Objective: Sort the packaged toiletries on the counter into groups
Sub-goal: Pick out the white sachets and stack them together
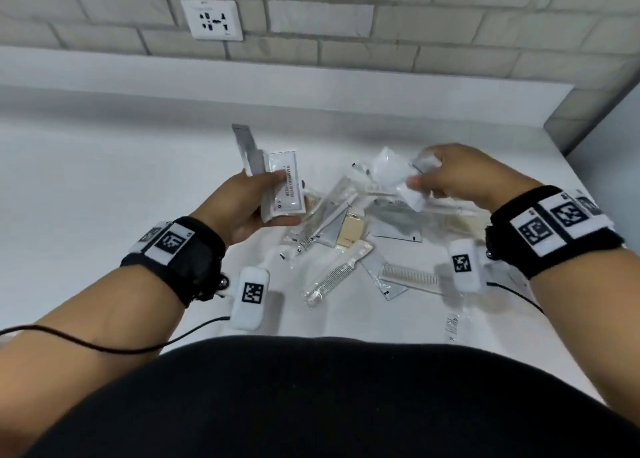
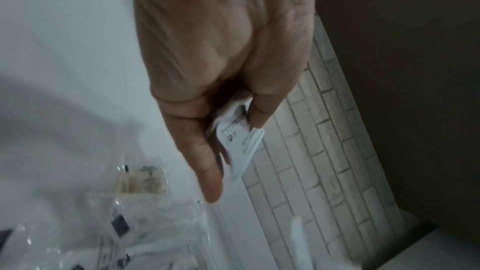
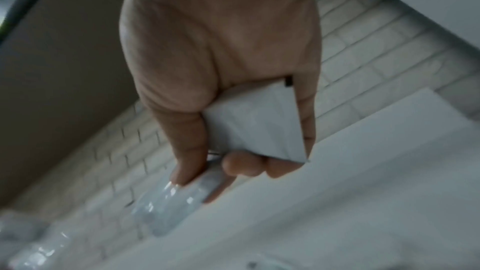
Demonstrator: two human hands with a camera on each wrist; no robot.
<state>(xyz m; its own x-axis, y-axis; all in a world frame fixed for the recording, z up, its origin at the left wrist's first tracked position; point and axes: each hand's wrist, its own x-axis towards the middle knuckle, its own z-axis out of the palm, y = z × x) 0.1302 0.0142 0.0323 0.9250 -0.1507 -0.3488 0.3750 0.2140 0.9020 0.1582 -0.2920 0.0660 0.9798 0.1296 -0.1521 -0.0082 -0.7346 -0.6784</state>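
Note:
My left hand (image 1: 258,201) is raised above the white counter (image 1: 104,187) and grips a white printed sachet (image 1: 282,185) with a grey flat packet (image 1: 247,145) behind it; thumb and fingers pinch the same sachet (image 2: 237,137) in the left wrist view. My right hand (image 1: 446,177) holds a crinkled white clear-wrapped packet (image 1: 394,177) and a grey packet (image 1: 427,161) above the pile. In the right wrist view its fingers curl round a flat white packet (image 3: 259,122) and a clear wrap (image 3: 168,204). A pile of packaged toiletries (image 1: 346,229) lies between the hands.
Wrapped combs (image 1: 334,275) (image 1: 408,274) and a beige soap packet (image 1: 351,232) lie in the pile. A small clear packet (image 1: 452,326) sits near the front edge. A brick wall with a socket (image 1: 213,19) stands behind; the counter ends at the right wall (image 1: 602,125).

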